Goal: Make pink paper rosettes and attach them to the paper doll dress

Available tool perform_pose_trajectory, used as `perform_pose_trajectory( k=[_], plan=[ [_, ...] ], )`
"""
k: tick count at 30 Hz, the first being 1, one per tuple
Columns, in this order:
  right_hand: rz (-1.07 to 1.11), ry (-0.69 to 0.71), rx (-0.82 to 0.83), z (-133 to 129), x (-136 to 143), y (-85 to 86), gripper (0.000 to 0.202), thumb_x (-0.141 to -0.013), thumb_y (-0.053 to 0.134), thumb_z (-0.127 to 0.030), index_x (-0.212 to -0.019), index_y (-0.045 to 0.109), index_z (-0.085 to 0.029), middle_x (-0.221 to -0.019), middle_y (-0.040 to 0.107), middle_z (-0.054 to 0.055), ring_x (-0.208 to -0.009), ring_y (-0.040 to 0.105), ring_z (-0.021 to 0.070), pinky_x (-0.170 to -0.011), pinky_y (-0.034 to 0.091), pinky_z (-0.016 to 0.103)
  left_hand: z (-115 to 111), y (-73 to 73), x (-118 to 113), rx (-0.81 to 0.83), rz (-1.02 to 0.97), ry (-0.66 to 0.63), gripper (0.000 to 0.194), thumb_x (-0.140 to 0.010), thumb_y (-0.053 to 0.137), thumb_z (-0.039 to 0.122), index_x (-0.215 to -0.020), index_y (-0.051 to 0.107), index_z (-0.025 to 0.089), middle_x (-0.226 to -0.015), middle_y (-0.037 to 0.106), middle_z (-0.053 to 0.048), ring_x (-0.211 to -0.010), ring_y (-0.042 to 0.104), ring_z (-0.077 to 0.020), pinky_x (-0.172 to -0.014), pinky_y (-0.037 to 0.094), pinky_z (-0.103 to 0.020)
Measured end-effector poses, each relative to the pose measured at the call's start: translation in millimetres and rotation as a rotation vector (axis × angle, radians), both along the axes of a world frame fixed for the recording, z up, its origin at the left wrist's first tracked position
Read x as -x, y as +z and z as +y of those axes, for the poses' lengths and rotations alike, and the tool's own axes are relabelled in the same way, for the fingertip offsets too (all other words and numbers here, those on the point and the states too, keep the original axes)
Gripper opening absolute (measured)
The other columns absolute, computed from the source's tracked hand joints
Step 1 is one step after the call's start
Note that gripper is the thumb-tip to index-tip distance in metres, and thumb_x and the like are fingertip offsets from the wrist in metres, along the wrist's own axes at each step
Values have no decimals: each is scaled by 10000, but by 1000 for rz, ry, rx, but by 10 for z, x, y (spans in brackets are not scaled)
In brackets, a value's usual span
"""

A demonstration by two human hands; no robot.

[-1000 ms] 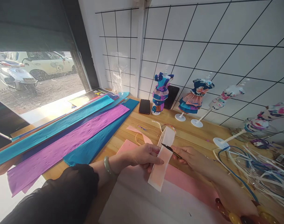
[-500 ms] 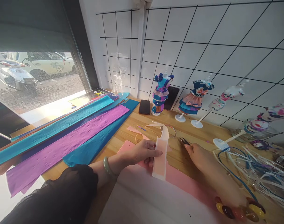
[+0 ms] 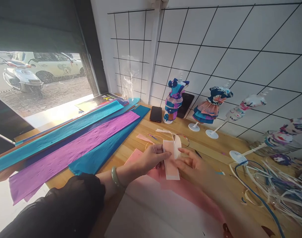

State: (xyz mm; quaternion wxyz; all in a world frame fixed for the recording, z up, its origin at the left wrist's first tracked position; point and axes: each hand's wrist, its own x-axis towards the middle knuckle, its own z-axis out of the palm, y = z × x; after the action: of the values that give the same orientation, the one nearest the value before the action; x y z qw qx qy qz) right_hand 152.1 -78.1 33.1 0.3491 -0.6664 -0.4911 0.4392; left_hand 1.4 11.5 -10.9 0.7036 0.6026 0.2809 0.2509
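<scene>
My left hand [image 3: 151, 158] pinches a pale pink paper strip [image 3: 170, 169] by its left edge and holds it upright over the wooden table [image 3: 215, 145]. The strip's top end curls over to the right. My right hand [image 3: 193, 165] has come up to the strip's right side, and its fingertips close on the folded-over edge. Just behind that hand, small black scissors [image 3: 198, 154] lie on the table, mostly hidden. Under both hands lies a pink paper sheet [image 3: 190, 193].
Long rolls of purple crepe paper [image 3: 74, 148] and teal crepe paper [image 3: 103, 150] lie to the left. Small mannequins in paper dresses [image 3: 174, 99] and two phones [image 3: 156, 114] stand along the tiled wall. A tangle of white and blue ribbons [image 3: 272, 185] fills the right side.
My right hand put the scissors down on the table and came back to the strip. The strip's top end has curled over, and my left hand has kept its hold.
</scene>
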Motion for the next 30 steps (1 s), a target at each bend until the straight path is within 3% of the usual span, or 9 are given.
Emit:
perform_pose_trajectory(
  k=[5, 12, 21, 25, 30],
  plan=[
    [22, -5, 64, -2, 110, -34, 731, -728, 600, -418, -1335, 313, -130, -710, 673, -14, -723, 637, 192, -658, 444, 287, -4, 6, -1, -13, -38, 2, 226, -759, 564, 363, -761, 561, 136, -561, 509, 34, -430, 444, -60, -404, 331, -181],
    [-85, -7, 84, 23, 68, -67, 731, -698, 613, -412, -1327, 365, -134, -669, 656, -43, -735, 635, 201, -665, 432, 299, 25, -25, 2, 51, -44, -11, 250, -760, 563, 375, -770, 563, 125, -565, 512, 22, -440, 441, -56, -398, 315, -171],
    [-37, 10, 81, 41, 51, -100, 679, -685, 628, -355, -1286, 410, -127, -644, 675, -39, -730, 647, 206, -724, 444, 314, 34, -37, -1, 78, -32, 34, 292, -734, 587, 420, -727, 538, 133, -501, 455, 47, -425, 402, -50, -397, 283, -170],
    [14, 27, 106, 37, 45, -89, 638, -680, 638, -355, -1258, 453, -158, -727, 715, -10, -765, 663, 214, -728, 469, 309, 46, -51, -4, 85, -48, 45, 291, -713, 620, 405, -727, 543, 125, -518, 447, 48, -432, 384, -41, -399, 271, -166],
    [162, 101, 92, 34, 49, -82, 448, -691, 648, -374, -1093, 608, -182, -872, 727, 46, -849, 667, 244, -767, 489, 332, 69, -95, -15, 78, -79, 58, 293, -707, 637, 401, -710, 529, 128, -503, 449, 50, -414, 367, -38, -381, 255, -169]
  ],
)
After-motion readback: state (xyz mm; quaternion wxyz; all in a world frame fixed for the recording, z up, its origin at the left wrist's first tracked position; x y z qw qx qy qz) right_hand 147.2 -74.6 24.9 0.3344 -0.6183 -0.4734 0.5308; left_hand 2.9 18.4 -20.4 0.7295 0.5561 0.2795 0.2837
